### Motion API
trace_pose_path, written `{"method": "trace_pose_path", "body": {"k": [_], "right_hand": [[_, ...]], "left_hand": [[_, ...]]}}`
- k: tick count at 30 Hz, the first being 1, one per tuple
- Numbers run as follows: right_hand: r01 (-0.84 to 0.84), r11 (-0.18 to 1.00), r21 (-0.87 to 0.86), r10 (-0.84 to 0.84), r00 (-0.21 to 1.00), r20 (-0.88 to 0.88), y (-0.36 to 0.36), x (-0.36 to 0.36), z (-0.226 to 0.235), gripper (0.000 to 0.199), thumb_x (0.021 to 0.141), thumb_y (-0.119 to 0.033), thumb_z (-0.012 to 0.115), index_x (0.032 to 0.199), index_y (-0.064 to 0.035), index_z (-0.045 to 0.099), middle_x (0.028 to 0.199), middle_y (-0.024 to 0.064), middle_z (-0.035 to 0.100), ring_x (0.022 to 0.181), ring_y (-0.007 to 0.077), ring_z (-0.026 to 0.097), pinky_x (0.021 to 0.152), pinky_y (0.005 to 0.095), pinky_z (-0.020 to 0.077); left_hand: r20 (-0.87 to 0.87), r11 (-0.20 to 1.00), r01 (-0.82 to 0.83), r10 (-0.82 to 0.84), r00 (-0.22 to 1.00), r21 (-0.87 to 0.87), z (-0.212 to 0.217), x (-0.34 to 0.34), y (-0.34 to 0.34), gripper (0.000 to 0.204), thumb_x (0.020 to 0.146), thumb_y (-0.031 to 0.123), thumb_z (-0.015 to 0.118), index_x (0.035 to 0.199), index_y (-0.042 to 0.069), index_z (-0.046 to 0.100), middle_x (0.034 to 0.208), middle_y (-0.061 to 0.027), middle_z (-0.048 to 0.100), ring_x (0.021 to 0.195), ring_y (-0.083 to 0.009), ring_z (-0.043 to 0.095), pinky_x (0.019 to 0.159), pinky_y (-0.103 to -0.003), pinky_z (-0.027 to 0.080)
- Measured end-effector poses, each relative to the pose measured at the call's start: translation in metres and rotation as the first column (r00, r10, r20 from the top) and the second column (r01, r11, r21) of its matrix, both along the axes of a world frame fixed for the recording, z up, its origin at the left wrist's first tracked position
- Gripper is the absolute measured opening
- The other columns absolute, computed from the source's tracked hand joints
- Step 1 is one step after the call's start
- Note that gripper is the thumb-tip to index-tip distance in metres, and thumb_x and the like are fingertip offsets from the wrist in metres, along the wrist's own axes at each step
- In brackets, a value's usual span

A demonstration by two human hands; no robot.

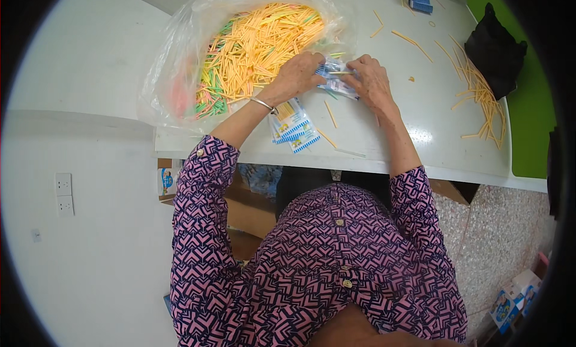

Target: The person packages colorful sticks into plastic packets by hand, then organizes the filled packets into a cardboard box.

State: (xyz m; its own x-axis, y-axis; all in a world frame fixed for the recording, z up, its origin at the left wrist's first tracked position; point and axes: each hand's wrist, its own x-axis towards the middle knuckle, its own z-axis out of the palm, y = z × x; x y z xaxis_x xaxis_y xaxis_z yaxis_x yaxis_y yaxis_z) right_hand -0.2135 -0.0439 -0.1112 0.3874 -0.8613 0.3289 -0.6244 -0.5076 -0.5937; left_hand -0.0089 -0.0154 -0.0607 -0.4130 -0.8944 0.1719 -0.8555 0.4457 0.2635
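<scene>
Head view: I look down on two hands meeting over a white desk (420,143). My left hand (297,76) and right hand (369,80) pinch a small clear packet (336,77) between them, fingers closed on its opposite ends, apparently to keep its mouth open. A few sticks poke from it. The packet sits just off the edge of a big clear bag (180,59) that lies open on its side, spilling orange, yellow and green sticks (258,47) toward the left hand, within easy reach. A silver bangle (264,104) circles the left wrist. Flat blue-and-white packets (294,128) lie stacked just below the left wrist, near the desk's front edge. More loose sticks (480,101) are scattered well to the right, beside a black bag (495,47).
</scene>
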Motion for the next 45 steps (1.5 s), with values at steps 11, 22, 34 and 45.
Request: {"method": "trace_pose_path", "body": {"k": [11,22,34,45], "right_hand": [[0.014,1.000,0.024,-0.021,0.949,0.315,0.001,-0.005,0.023,0.015,0.079,-0.017,0.066,0.083,-0.0025,0.063,0.087,0.0079,0.057,0.078,0.0202,0.054,0.070,0.0311,0.0437],[0.184,0.966,0.182,-0.238,0.909,0.343,-0.007,-0.008,0.013,0.027,0.077,-0.022,0.071,0.092,-0.0015,0.063,0.100,0.0075,0.058,0.081,0.0176,0.053,0.072,0.0298,0.0422],[-0.003,0.976,0.217,-0.127,0.801,0.585,-0.012,-0.012,0.016,0.021,0.082,-0.021,0.066,0.089,-0.0010,0.066,0.079,0.0027,0.062,0.075,0.0090,0.054,0.067,0.0241,0.0411],[-0.363,0.842,0.400,0.007,0.748,0.664,0.013,0.002,0.043,0.019,0.086,-0.018,0.063,0.087,0.0006,0.066,0.072,-0.0021,0.059,0.066,0.0040,0.050,0.061,0.0196,0.0387]], "left_hand": [[-0.540,0.972,-0.041,0.165,0.825,0.233,0.017,-0.012,-0.012,0.027,0.082,0.022,0.068,0.097,0.000,0.062,0.080,-0.0043,0.063,0.072,-0.0094,0.055,0.066,-0.025,0.046],[-0.477,0.952,-0.174,0.278,0.834,0.252,0.026,0.013,-0.019,0.017,0.082,0.014,0.066,0.086,-0.003,0.063,0.072,-0.0014,0.059,0.067,-0.0073,0.050,0.060,-0.023,0.042],[-0.412,0.965,-0.155,0.232,0.881,0.211,0.017,0.004,-0.007,0.024,0.081,0.020,0.067,0.094,-0.001,0.065,0.078,-0.0046,0.062,0.074,-0.0131,0.057,0.065,-0.026,0.046],[-0.587,0.989,-0.134,0.148,0.796,0.068,0.039,-0.023,0.010,0.019,0.081,0.015,0.065,0.090,-0.002,0.068,0.076,-0.0090,0.064,0.071,-0.0156,0.058,0.066,-0.027,0.046]]}}
